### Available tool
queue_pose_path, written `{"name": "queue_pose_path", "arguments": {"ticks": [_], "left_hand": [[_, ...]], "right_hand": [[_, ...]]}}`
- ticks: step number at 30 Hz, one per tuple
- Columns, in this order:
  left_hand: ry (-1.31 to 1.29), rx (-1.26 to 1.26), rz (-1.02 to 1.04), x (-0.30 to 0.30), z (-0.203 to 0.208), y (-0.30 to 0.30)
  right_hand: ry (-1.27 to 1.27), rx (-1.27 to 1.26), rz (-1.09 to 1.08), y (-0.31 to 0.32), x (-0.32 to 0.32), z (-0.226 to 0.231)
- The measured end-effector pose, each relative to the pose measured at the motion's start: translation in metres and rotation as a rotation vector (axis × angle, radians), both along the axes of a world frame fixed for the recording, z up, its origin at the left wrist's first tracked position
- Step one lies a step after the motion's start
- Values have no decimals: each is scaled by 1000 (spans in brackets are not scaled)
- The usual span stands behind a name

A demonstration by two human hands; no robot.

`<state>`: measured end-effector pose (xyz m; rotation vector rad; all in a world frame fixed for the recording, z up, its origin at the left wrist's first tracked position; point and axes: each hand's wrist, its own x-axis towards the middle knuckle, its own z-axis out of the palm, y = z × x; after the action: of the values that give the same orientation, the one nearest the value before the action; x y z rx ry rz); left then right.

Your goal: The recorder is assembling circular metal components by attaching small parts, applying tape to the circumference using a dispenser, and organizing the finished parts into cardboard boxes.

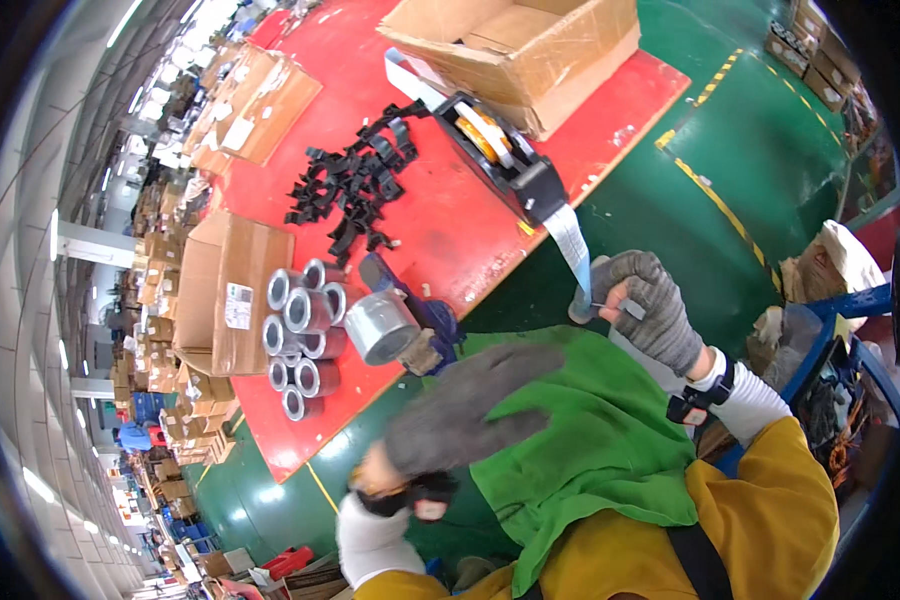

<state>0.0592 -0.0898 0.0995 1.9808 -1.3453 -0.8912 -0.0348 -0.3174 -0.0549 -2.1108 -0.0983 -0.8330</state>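
Head view: the right grip (652, 305) pinches the lower end of the strip (570, 243) running from the dispenser (500, 160) on the red bench (455, 245); the left grip (475, 405), blurred, is spread before the apron (590, 430), near a grey roll (381, 327).

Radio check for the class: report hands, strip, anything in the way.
Left hand open, blurred, apparently empty. Right hand apparently pinching pale strip. Strip runs from black dispenser; nothing seen across it.
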Motion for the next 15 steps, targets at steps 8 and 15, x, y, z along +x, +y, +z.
{"name": "queue_pose_path", "arguments": {"ticks": [8,15], "left_hand": [[-577,365,479,156,56,83],[-973,1088,221,254,-39,84]], "right_hand": [[174,287,133,9,3,-6],[312,204,35,9,9,-20]]}}
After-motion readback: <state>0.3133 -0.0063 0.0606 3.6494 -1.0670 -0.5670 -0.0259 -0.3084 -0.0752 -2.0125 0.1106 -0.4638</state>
